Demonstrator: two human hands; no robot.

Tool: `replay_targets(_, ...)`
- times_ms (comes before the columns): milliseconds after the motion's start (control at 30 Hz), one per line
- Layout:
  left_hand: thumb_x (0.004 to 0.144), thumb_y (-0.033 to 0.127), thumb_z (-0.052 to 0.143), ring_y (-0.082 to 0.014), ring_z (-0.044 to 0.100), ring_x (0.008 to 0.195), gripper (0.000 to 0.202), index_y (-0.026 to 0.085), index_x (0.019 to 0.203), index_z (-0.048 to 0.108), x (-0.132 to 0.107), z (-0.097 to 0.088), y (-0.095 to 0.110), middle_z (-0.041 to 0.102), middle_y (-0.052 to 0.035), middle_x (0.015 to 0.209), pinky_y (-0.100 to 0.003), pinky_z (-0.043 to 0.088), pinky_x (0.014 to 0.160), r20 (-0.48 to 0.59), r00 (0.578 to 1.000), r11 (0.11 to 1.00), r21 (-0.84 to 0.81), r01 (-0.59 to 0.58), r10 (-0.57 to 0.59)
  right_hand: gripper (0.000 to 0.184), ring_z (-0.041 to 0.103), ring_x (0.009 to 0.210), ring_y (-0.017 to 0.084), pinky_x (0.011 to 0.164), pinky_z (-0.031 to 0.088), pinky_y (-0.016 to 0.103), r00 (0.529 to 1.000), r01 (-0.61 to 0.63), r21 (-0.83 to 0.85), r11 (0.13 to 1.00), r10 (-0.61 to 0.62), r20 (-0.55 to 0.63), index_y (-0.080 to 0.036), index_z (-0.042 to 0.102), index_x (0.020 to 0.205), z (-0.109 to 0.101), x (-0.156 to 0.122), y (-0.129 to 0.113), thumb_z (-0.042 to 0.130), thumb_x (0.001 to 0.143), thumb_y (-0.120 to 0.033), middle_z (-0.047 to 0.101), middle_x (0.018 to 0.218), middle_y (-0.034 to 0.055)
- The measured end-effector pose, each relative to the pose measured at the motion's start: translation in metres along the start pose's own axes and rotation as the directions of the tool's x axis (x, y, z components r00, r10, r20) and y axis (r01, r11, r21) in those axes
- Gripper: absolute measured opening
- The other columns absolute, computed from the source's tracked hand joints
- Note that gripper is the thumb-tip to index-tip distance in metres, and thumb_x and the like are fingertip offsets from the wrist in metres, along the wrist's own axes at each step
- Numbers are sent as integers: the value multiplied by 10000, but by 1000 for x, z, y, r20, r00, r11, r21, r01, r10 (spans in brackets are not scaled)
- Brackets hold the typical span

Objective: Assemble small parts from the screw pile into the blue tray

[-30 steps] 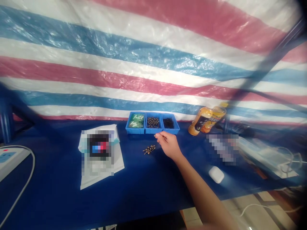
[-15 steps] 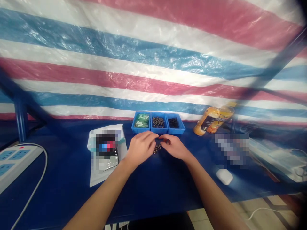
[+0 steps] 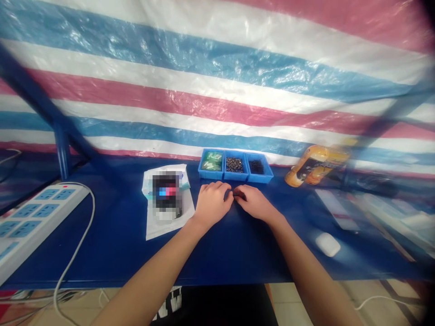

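My left hand (image 3: 213, 200) and my right hand (image 3: 255, 202) meet over the blue table, just in front of three joined blue bins. Both have curled, pinching fingertips, with a small dark piece (image 3: 235, 194) between them, too small to name. The left bin (image 3: 211, 174) holds green-and-white small packs or parts. Small brass-and-dark metal parts (image 3: 234, 165) fill the middle bin, and thin black pieces (image 3: 256, 166), perhaps screws, lie in the right one.
A white paper bag (image 3: 170, 228) with a blurred-out item lies left, beyond it a power strip (image 3: 41, 213) with a white cable. Two orange drink bottles (image 3: 307, 166) lie at the back right, near a white earbud-like case (image 3: 328, 244) and clear plastic packs (image 3: 394, 222).
The view has shifted, so the table things sit further right and higher. My hands are closer together; the small loose parts seen on the table between them no longer show.
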State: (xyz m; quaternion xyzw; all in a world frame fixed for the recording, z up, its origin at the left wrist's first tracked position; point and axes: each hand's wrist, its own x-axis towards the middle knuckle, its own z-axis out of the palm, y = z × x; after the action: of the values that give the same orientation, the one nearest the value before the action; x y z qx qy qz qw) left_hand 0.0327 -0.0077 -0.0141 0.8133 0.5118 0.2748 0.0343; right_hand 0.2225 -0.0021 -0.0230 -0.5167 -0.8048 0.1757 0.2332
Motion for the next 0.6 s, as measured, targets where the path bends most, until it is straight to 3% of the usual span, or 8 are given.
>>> replay_targets(133, 935, 277, 548, -220, 665, 948, 188, 236, 1054, 688, 0, -3, -3, 721, -40, 1012, -371, 451, 864, 34, 999, 1000, -27, 0, 1, 323, 627, 1027, 233, 945, 468, 388, 996, -7, 49, 999, 11, -86, -222, 640, 1240, 0, 1, 12, 495, 952, -224, 654, 1123, 102)
replay_targets(233, 944, 280, 543, -220, 668, 960, 184, 237, 1052, 686, 0, -5, -4, 721, -36, 1034, -366, 463, 864, 38, 999, 998, -59, -2, 4, 301, 636, 958, 225, 933, 478, 395, 989, -19, 95, 995, 33, -147, -216, 712, 1078, -3, 2, 15, 432, 982, -269, 654, 1005, 89)
replay_targets(333, 947, 283, 545, -221, 667, 965, 192, 236, 1070, 684, 0, -6, -2, 719, -39, 1055, -365, 467, 863, 41, 999, 996, -88, -17, 21, 269, 642, 884, 212, 853, 499, 373, 974, -45, 235, 971, 95, -204, -219, 721, 1005, -7, 2, 7, 480, 966, -334, 678, 968, 68)
replay_targets(467, 957, 326, 545, -221, 662, 976, 225, 243, 1132, 660, 0, -8, 3, 717, -39, 1068, -362, 462, 851, 18, 998, 990, -130, -51, 53, 303, 590, 622, 166, 643, 482, 317, 957, -141, 517, 845, 249, -146, -188, 726, 987, -10, 3, -6, 628, 877, -453, 652, 710, 16)
replay_targets(600, 972, 385, 538, -214, 662, 958, 257, 249, 1161, 647, 0, -11, 6, 723, -37, 1047, -343, 459, 818, 2, 997, 982, -174, -75, 77, 350, 557, 590, 137, 598, 437, 278, 956, -156, 675, 721, 282, -80, -173, 703, 868, -8, 3, -16, 663, 837, -520, 617, 653, 0)
